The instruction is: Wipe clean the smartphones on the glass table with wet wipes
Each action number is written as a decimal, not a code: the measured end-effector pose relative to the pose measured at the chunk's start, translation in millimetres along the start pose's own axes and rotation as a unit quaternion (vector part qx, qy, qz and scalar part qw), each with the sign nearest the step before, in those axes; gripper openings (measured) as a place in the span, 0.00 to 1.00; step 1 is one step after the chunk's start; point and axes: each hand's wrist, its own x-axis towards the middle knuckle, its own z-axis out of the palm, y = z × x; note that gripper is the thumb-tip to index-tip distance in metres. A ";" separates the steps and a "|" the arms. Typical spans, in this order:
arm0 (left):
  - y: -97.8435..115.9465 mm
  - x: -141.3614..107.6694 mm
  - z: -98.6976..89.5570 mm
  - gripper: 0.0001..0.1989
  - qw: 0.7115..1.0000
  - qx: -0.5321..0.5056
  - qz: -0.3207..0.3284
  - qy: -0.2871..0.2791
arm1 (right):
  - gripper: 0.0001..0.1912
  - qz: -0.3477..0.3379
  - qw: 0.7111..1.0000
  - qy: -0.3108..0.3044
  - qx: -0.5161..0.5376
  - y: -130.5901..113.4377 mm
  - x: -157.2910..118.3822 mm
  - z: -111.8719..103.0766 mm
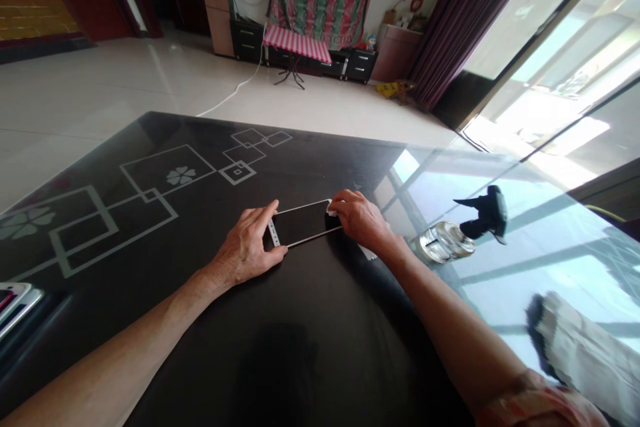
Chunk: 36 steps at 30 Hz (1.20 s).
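Observation:
A smartphone (305, 221) with a black screen and white edges lies face up on the glossy black table (280, 373). My left hand (250, 243) grips its left end, thumb on the near edge and fingers on the far one. At the phone's right end, my right hand (361, 219) pinches a small piece of white tissue (331, 209) against the screen. Part of the tissue is hidden under the fingers. Another bit of white paper (367, 252) shows beneath my right wrist.
A clear spray bottle (445, 241) with a black trigger head lies on its side to the right. Crumpled white cloth or paper (585, 350) sits at the near right. Another phone-like device (20, 303) is at the left edge. Beyond the table stands a pink-striped folding table (297, 44).

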 end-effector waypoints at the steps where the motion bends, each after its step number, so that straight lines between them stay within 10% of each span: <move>1: 0.0 -0.1 0.0 0.38 1.000 -0.001 0.000 -0.001 | 0.17 -0.010 1.000 -0.026 0.000 0.6 -1.1 -4.9; 4: -0.3 -0.3 0.5 0.39 1.000 -0.003 0.001 0.000 | 0.17 -0.028 0.998 -0.043 0.023 1.9 -2.5 -16.9; 10: -0.3 -0.5 0.7 0.38 1.000 -0.003 0.004 0.003 | 0.16 0.018 0.989 0.128 0.071 -5.4 6.1 4.5; 36: 1.6 0.6 -0.1 0.40 1.000 -0.017 -0.010 0.008 | 0.18 -0.146 0.988 0.001 0.042 -44.6 15.2 18.3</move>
